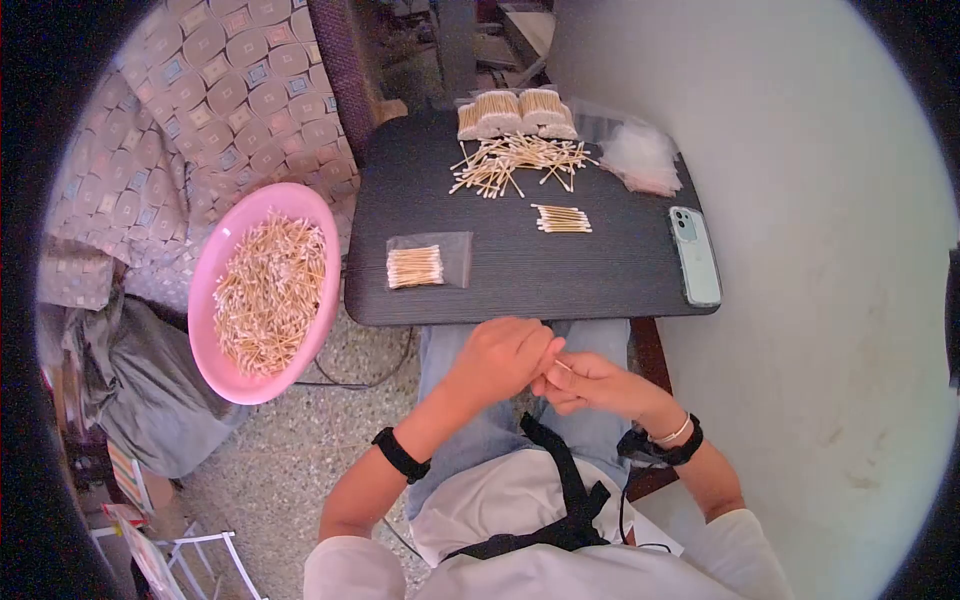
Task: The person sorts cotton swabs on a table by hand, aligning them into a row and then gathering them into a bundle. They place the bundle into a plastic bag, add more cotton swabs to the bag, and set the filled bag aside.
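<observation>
My left hand [508,352] and my right hand [598,385] meet above my lap, just in front of the table edge. The right fingers are closed on what looks like a cotton swab [564,367], of which only a short pale piece shows. Curled inward against the right fingers, my left hand hides whatever it may hold. On the table beyond lie a small row of cotton swabs [564,219] and a clear plastic bag [457,262] with a bundle of swabs [414,267] in it. Farther back is a loose heap of cotton swabs [520,160].
The black table [500,290] carries packed swab bundles [517,112] at its back, clear bags [642,158] and a phone [696,256] at the right. A pink basin [200,300] full of swabs stands left. A wall [810,300] bounds the right side.
</observation>
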Available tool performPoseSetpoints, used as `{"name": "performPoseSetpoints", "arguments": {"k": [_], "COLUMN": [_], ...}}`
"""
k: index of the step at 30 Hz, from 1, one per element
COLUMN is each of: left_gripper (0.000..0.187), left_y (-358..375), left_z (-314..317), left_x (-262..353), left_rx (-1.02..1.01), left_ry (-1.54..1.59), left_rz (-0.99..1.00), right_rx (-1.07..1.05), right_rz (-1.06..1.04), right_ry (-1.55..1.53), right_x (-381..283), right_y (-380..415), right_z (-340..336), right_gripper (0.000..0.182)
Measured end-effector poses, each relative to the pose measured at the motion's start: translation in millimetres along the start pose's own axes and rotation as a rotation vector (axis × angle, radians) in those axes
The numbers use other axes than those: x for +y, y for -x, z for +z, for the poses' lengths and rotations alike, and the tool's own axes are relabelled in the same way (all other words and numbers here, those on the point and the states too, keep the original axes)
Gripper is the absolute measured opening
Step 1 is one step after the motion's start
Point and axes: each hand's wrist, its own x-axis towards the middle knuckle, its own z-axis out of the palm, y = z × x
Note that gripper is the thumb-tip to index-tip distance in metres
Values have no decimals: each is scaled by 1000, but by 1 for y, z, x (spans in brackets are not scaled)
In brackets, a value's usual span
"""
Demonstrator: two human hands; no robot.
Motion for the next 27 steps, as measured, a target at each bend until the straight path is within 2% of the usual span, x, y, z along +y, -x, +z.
{"name": "performPoseSetpoints", "arguments": {"k": [3,6,11,14,15,17,20,23,27], "left_gripper": [21,25,20,17,20,31,47,53,55], "left_y": [7,10,23,10,7,8,21,25,30], "left_z": [-3,-2,-4,-20,-22,-22,-20,-18,-16], "left_x": [-7,-10,-11,-23,-32,-54,-89,-94,-78], "left_rx": [-29,8,-70,-26,64,249,196,111,127], "left_ry": [-41,-123,-51,-130,-239,-455,-580,-526,-517], "left_rz": [-73,-48,-121,-123,-224,-426,-432,-436,-396], "right_rx": [228,124,350,564,650,676,669,680,714], "right_rz": [-4,63,-10,-47,-62,-85,-94,-108,-181], "right_ry": [-355,-328,-28,211,297,406,543,681,818], "right_x": [0,9,28,38,39,38,33,27,21], "right_y": [-5,-5,-12,-15,-16,-15,-16,-21,-30], "right_z": [15,7,15,12,10,4,-2,0,2], "right_gripper": [48,49,46,45,45,43,41,39,35]}}
